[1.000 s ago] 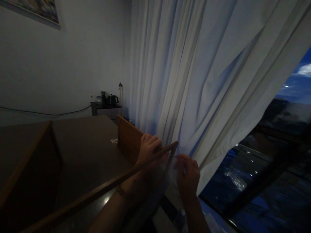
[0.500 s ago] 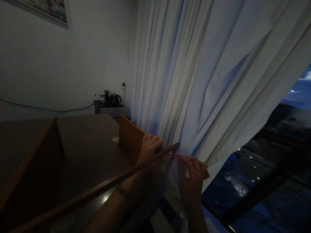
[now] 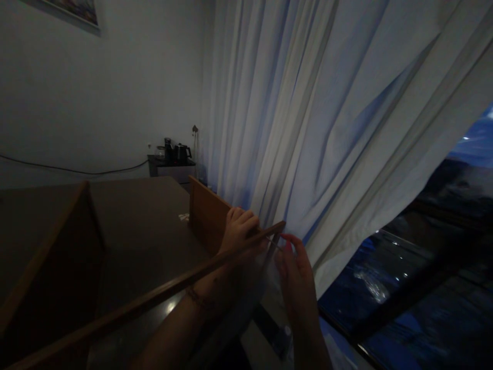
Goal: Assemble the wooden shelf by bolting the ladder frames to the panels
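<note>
The room is dim. My left hand [image 3: 239, 228] has its fingers curled over the top edge of an upright wooden board [image 3: 206, 213] at the far corner of a dark table [image 3: 146, 231]. A long wooden rail [image 3: 154, 298] runs diagonally from the lower left up to that corner. My right hand [image 3: 295, 272] is just right of the rail's end. Its fingers are held close together and the tips touch the corner. Something thin and translucent, like clear film [image 3: 269, 272], hangs below the corner. I cannot make out what the fingertips pinch.
A white curtain [image 3: 327, 118] hangs right behind the corner, and a dark window [image 3: 423, 288] shows at lower right. A small side table with a kettle [image 3: 181, 152] stands at the wall. A cable [image 3: 77, 170] runs along the wall. Another wooden panel [image 3: 46, 252] rises at left.
My right hand has moved up and left to the rail's end, its fingers now pointing upward. My left hand keeps its grip on the board. The view has shifted slightly.
</note>
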The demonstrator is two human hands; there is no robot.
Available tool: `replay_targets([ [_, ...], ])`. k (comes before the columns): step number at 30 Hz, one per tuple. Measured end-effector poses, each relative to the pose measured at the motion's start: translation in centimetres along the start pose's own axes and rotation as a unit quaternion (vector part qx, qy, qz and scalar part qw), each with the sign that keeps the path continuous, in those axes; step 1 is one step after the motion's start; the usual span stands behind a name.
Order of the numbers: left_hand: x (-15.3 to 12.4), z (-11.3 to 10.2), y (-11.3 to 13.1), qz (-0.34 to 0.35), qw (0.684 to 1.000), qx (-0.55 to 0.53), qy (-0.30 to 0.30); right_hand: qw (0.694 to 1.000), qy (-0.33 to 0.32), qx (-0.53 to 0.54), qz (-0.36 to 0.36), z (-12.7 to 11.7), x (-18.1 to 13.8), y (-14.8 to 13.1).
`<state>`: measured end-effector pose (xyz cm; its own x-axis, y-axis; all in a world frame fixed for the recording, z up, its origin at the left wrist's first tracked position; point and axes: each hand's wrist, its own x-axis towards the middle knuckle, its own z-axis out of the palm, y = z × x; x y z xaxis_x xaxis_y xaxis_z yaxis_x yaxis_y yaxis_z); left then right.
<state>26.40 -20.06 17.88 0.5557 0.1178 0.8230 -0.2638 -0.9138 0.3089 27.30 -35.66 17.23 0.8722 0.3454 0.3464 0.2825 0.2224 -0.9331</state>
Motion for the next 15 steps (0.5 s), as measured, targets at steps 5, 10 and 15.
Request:
replay_targets([
  [5, 0.1, -0.5, 0.4, -0.016, 1.0, -0.013, -0.018, 0.912, 0.076, -0.275, -0.294, -1.9, 0.4, 1.3],
  [10, 0.3, -1.4, 1.1, -0.032, 0.999, -0.033, -0.028, 0.74, -0.017, -0.454, -0.495, -4.8, 1.8, 0.7],
  [15, 0.3, -1.3, 1.0, -0.033, 0.999, -0.028, -0.029, 0.733, -0.052, -0.442, -0.515, -5.0, 2.2, -0.5],
])
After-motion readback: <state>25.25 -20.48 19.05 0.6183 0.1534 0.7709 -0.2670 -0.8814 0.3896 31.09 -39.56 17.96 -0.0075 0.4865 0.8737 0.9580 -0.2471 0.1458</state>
